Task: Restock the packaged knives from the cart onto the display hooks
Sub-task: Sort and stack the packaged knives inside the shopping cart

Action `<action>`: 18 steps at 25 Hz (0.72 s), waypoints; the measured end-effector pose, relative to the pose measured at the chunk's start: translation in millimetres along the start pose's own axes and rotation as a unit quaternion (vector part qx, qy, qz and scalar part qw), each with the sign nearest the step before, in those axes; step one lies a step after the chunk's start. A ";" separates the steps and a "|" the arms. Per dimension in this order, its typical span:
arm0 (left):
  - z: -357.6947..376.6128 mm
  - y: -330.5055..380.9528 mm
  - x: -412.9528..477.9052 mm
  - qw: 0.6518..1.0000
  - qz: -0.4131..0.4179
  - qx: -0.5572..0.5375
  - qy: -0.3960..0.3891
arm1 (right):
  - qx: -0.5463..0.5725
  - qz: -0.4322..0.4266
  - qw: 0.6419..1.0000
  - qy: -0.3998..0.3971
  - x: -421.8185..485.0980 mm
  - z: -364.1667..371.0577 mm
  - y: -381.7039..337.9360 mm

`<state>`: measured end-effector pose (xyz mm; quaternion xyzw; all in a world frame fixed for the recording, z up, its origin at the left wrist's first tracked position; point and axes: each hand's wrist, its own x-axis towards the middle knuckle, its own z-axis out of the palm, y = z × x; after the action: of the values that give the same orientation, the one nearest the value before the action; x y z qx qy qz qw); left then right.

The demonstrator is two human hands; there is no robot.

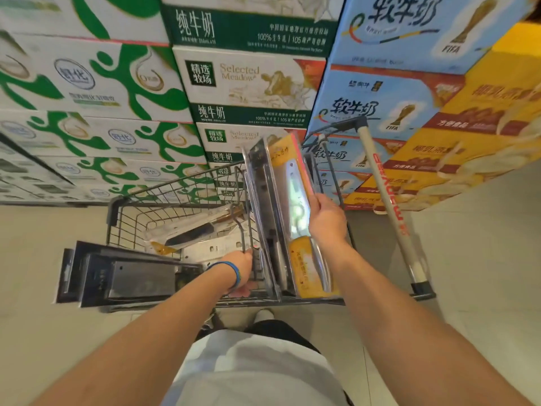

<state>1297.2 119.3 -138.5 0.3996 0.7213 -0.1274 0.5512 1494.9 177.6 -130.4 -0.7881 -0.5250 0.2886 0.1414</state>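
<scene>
A wire shopping cart [175, 194] stands in front of me with packaged knives inside. My right hand [326, 221] grips the edge of a yellow-carded knife pack [295, 186], which stands upright against other clear packs [260, 183]. My left hand [241, 272], with a blue wristband, reaches down beside those packs into the cart; its fingers are partly hidden and seem curled round a pack's lower edge. A dark-bladed knife pack [193, 232] lies flat on the cart floor. Dark boxed cleaver packs [123, 276] lie across the cart's near left corner. No display hooks are in view.
Stacked milk cartons [243, 80] form a wall right behind the cart, with blue cartons [377, 98] and yellow cartons [468, 136] on the right. The cart's handle bar [389, 200] runs along my right. Pale floor tiles [483, 259] spread on both sides.
</scene>
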 end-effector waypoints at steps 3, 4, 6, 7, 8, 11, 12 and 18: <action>2.7 0.5 -2.7 0.998 -0.016 -0.060 0.003 | -0.032 0.043 0.997 -0.063 14.1 14.9 1.3; 2.3 1.6 -4.6 0.997 -0.014 -0.071 0.006 | -0.038 0.046 0.994 -0.087 16.7 18.4 -0.4; 1.7 2.5 -3.6 0.996 -0.024 -0.090 0.012 | -0.053 0.052 0.988 -0.137 16.7 23.7 -5.6; 1.5 1.5 -1.9 0.994 -0.035 -0.098 0.011 | -0.060 0.047 0.987 -0.138 13.6 25.3 -8.5; 0.9 2.1 -2.5 0.994 -0.042 -0.103 0.009 | -0.068 0.031 0.992 -0.105 5.7 27.6 -10.6; -1.5 1.2 -3.1 0.997 -0.011 -0.074 0.000 | -0.009 -0.101 0.992 0.078 -47.9 42.0 -26.9; -2.3 0.8 -2.1 0.999 0.022 -0.033 -0.001 | 0.006 -0.160 0.982 0.099 -68.5 49.2 -36.0; -9.5 -40.5 24.6 0.944 0.115 0.303 -0.067 | 0.033 -0.335 0.939 -0.069 -105.1 88.1 -87.6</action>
<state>1259.8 109.8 -167.5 0.6182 0.5591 -0.3023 0.4624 1346.8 110.8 -122.1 -0.5398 -0.7572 0.2952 0.2194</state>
